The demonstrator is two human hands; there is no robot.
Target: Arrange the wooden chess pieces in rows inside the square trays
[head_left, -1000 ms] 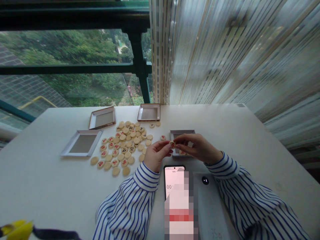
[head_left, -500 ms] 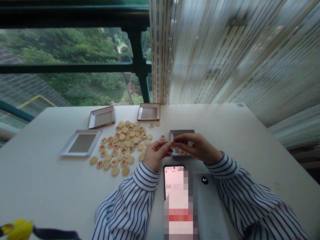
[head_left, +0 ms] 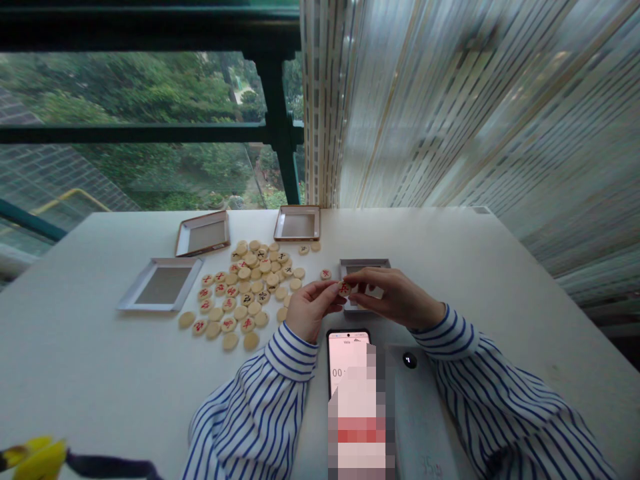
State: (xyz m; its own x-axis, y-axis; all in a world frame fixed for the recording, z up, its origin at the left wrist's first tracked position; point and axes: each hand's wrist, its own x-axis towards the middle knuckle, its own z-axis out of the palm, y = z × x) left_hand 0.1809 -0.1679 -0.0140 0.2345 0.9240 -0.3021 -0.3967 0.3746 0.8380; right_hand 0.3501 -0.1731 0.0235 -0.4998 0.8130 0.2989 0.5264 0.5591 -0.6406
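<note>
Left hand (head_left: pixel 311 308) and right hand (head_left: pixel 395 297) pinch one red-marked piece (head_left: pixel 345 289) together, above grey tray (head_left: pixel 350 265), beside piece pile (head_left: pixel 250 287).

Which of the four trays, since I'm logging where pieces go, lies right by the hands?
The grey-rimmed tray, the rightmost one: it alone lies partly under the right hand, which pinches a piece with the left hand.

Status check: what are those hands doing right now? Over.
Left hand and right hand pinch one red-marked piece. Small tray right behind it. Pile of pieces lies left, apart.
</note>
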